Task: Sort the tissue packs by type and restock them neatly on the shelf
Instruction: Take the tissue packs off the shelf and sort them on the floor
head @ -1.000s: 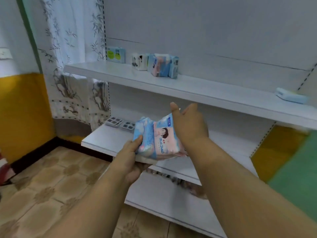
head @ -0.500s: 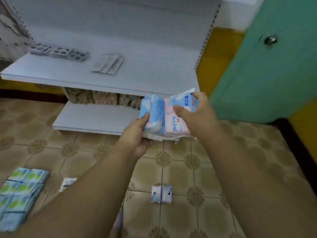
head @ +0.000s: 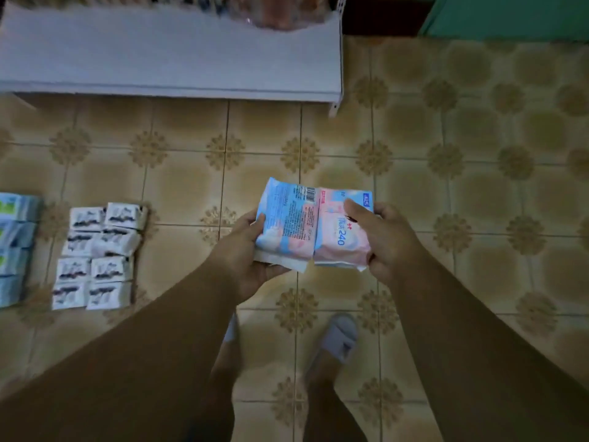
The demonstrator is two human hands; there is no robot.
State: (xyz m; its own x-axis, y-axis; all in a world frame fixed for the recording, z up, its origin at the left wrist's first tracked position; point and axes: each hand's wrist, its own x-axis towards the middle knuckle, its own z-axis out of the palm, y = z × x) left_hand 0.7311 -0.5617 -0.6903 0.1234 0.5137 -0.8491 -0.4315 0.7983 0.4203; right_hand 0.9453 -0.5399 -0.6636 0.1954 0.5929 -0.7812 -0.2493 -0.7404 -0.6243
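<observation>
Two pink-and-blue tissue packs point(head: 310, 223) lie side by side in front of me above the tiled floor, held between both hands. My left hand point(head: 247, 250) grips the left pack from below and at its edge. My right hand point(head: 382, 237) grips the right pack, thumb on top over the "240" print. On the floor at left, several small white packs with dark prints point(head: 98, 256) lie in two neat columns. Blue-and-green packs point(head: 14, 247) sit at the far left edge. The white bottom shelf point(head: 169, 55) runs across the top of the view.
Patterned beige floor tiles point(head: 462, 154) spread to the right. My feet in grey slippers point(head: 339, 338) stand below the hands. A teal door point(head: 510, 14) is at the top right. Blurred wrapped goods point(head: 277, 11) sit at the back of the shelf.
The view has swung from the upper shelves down to the floor. Both hands have kept hold of the two packs and come lower, away from the shelf.
</observation>
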